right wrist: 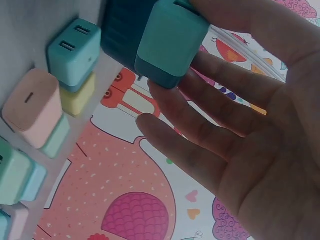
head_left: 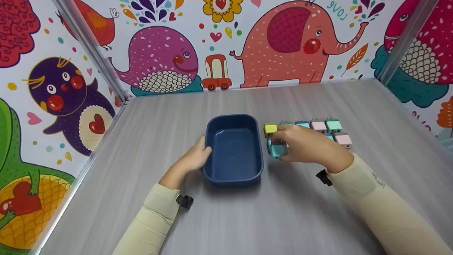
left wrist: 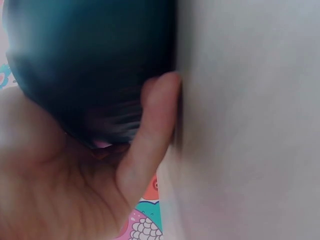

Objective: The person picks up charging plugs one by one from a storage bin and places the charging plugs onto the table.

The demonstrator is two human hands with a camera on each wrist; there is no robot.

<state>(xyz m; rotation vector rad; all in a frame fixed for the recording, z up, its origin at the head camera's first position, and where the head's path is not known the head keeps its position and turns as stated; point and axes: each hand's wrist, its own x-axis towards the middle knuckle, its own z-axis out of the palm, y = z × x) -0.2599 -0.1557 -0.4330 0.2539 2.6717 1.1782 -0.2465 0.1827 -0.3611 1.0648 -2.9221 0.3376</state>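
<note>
A dark blue rectangular bin (head_left: pixel 233 184) stands on the table. My left hand (head_left: pixel 196 156) grips its left side, the thumb at the rim; the left wrist view shows fingers against the bin's outer wall (left wrist: pixel 95 55). To the right of the bin, my right hand (head_left: pixel 300 143) pinches a teal wall charger (head_left: pixel 278 151) between thumb and fingertips, held up off the table in the right wrist view. Rows of small chargers lie under and beyond that hand, including a yellow charger (head_left: pixel 270 128), a pink charger (head_left: pixel 317 125) and a mint charger (head_left: pixel 333 125). My right hand partly hides them.
In the right wrist view, a teal charger with two ports (right wrist: pixel 75 50) sits near a peach charger (right wrist: pixel 35 105). The grey wood-grain table (head_left: pixel 155 113) is bounded by printed cartoon panels (head_left: pixel 212 42) at the back and sides. A metal frame strip (head_left: pixel 81 191) runs along the left edge.
</note>
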